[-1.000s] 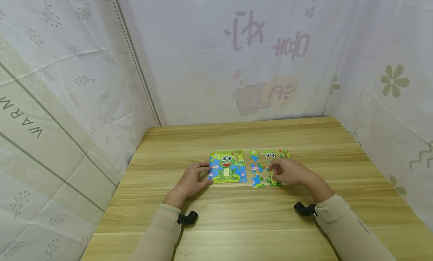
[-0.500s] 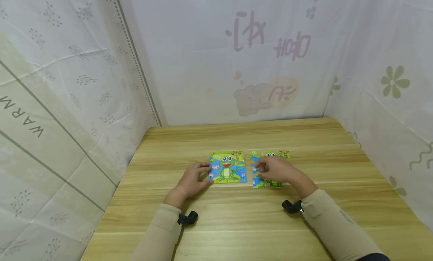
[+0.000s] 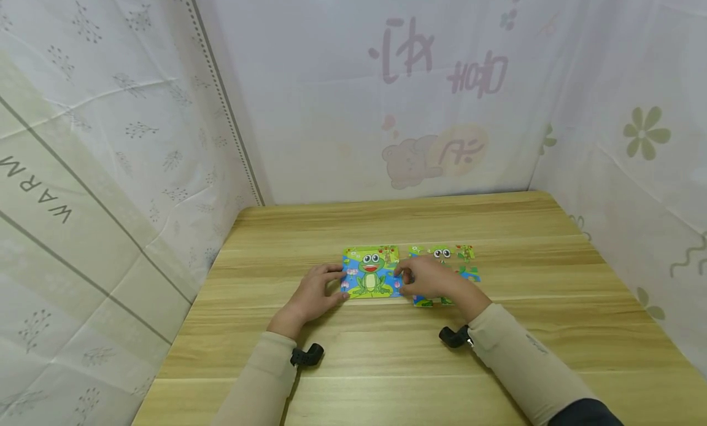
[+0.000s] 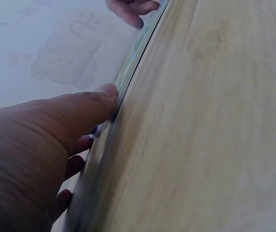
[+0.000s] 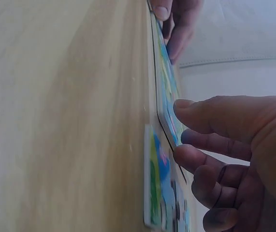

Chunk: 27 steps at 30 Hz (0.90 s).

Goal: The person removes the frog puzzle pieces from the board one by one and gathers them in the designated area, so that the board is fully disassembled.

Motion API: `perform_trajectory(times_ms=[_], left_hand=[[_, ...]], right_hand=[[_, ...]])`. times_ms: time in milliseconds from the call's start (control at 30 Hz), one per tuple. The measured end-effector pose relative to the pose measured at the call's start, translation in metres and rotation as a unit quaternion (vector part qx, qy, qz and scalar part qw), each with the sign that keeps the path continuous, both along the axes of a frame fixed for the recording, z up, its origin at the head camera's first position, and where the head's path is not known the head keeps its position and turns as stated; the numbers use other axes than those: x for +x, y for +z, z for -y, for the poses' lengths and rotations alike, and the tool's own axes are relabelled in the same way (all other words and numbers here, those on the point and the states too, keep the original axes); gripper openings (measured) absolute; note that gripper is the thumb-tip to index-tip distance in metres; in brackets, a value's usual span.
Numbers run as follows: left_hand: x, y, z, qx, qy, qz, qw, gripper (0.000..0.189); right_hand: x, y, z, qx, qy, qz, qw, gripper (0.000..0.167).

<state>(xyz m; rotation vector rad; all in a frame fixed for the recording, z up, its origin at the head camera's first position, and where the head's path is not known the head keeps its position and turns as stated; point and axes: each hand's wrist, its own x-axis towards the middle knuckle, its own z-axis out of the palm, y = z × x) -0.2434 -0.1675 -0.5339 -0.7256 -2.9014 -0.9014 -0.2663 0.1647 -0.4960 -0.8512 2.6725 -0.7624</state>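
Note:
A square frog picture board (image 3: 371, 267) lies flat on the table. My left hand (image 3: 313, 293) holds its left edge, the thumb by the near-left corner and the fingers spread along the side. My right hand (image 3: 431, 278) is at the board's right edge. In the right wrist view, its thumb (image 5: 188, 110) meets the board's side and the fingers are bent, apart from the thumb, with no loose piece visible between them. Frog jigsaw pieces (image 3: 442, 254) lie to the right, partly hidden under that hand; the nearest piece (image 5: 158, 176) shows in the right wrist view.
The wooden table (image 3: 353, 377) extends around the board and pieces. A printed white curtain (image 3: 331, 107) hangs behind the table and along both sides. A black wrist mount (image 3: 455, 337) sticks out from the right sleeve; another mount (image 3: 307, 355) is on the left.
My right hand has moved left, from over the middle of the jigsaw pieces to the picture board's right edge, uncovering pieces at the right. The left hand and the board stay in place.

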Motion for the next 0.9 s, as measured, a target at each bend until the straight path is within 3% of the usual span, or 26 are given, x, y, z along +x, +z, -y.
perform_trajectory(times_ms=[300, 633, 900], left_hand=[[0.0, 0.001, -0.001, 0.0, 0.002, 0.008, 1.0, 0.056], [0.001, 0.002, -0.001, -0.01, 0.003, 0.003, 0.9999, 0.056], [0.002, 0.004, -0.002, -0.012, 0.003, -0.001, 0.9999, 0.055]], right_hand=[[0.002, 0.002, 0.014, 0.031, -0.04, 0.006, 0.9987, 0.039], [0.001, 0.001, 0.015, -0.013, -0.063, 0.056, 0.9964, 0.033], [-0.001, -0.003, 0.015, -0.021, -0.06, 0.064, 0.9959, 0.032]])
